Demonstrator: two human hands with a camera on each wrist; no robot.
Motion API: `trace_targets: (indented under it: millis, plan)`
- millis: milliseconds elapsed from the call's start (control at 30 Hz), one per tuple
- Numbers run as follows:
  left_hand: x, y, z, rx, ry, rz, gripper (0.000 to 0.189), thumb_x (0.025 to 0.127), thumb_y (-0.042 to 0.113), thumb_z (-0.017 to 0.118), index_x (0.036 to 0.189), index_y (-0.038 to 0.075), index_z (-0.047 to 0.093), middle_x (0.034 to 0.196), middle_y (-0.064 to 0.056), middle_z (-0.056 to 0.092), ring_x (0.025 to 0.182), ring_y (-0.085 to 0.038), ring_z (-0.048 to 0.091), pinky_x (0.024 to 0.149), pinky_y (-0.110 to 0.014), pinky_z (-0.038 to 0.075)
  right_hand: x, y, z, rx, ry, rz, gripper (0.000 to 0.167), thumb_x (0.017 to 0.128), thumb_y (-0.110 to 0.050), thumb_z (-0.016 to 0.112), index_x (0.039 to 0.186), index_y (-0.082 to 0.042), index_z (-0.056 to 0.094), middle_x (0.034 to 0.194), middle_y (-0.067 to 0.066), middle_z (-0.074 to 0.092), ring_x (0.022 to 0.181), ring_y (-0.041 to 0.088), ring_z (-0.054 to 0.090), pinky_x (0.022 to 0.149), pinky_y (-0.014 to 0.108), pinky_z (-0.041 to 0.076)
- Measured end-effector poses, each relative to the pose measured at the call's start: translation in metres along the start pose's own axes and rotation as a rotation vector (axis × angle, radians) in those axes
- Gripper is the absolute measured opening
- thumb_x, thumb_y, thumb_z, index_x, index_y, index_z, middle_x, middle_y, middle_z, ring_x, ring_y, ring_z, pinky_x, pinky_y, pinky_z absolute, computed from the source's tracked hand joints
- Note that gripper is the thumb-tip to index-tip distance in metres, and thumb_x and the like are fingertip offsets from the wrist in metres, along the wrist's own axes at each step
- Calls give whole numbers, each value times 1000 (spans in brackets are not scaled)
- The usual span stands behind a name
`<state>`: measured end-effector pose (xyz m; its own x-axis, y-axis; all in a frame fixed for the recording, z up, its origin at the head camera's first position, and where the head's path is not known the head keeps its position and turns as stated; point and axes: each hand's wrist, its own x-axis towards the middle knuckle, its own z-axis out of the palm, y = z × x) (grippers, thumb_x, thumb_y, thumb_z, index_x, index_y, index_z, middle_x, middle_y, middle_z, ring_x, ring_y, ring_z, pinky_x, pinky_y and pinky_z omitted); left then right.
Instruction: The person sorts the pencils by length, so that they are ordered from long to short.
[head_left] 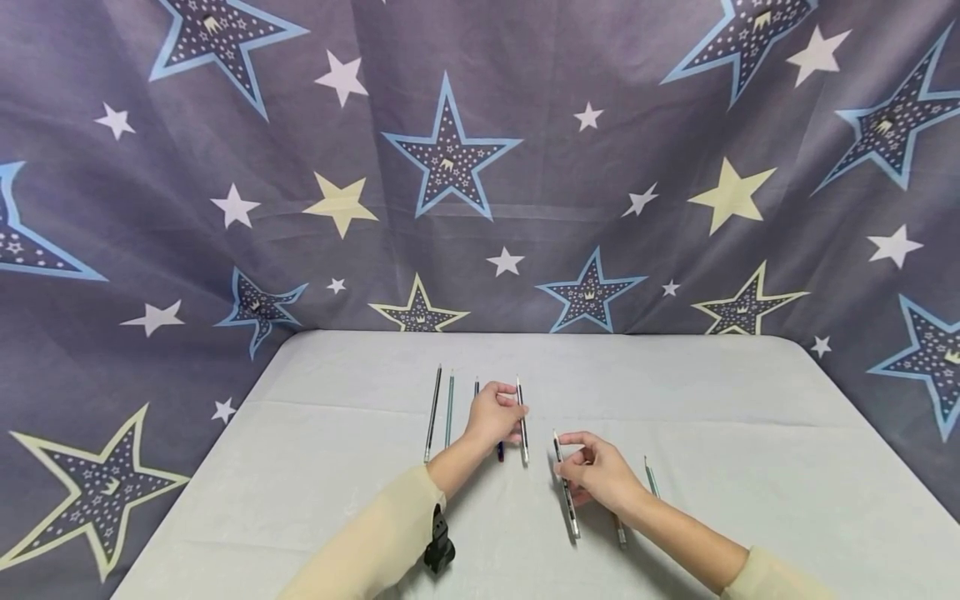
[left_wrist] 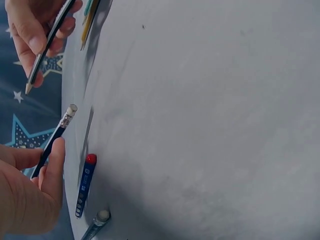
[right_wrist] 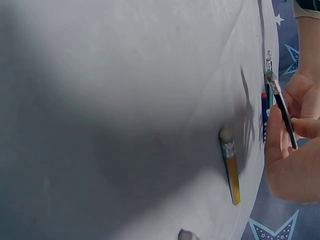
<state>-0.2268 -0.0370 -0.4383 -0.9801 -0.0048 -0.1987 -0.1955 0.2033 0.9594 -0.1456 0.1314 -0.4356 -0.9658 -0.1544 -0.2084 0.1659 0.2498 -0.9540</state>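
My left hand (head_left: 495, 417) pinches a dark pencil (head_left: 523, 437) with an eraser at its near end, raised over the table in the left wrist view. To its right, my right hand (head_left: 602, 477) holds another dark pencil (head_left: 567, 500) between thumb and fingers, tilted above the cloth. Beneath the left hand lies a blue pencil (left_wrist: 86, 185) with a red end, partly hidden in the head view. A yellow pencil (right_wrist: 231, 172) with an eraser rests on the table under the right hand.
Left of the left hand, a black pencil (head_left: 433, 412) and a teal pencil (head_left: 450, 408) lie side by side. Another teal pencil (head_left: 652, 477) shows beyond the right wrist. A pale cloth covers the table (head_left: 750, 467); a star-patterned curtain (head_left: 525, 192) hangs behind it.
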Motion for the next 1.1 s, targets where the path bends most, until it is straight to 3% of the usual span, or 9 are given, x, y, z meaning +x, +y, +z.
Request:
trace_targets:
  millis: [1100]
  plan:
    - [23,-10,8,189,29,10,40,81,4,68,118,4,53,91,-9,61,57,-12,59,47,-24,57,8,-3,0,30,-2,-10,48,83,-3,63,127,4,46,78,5,55,61,14,54,53,36,58]
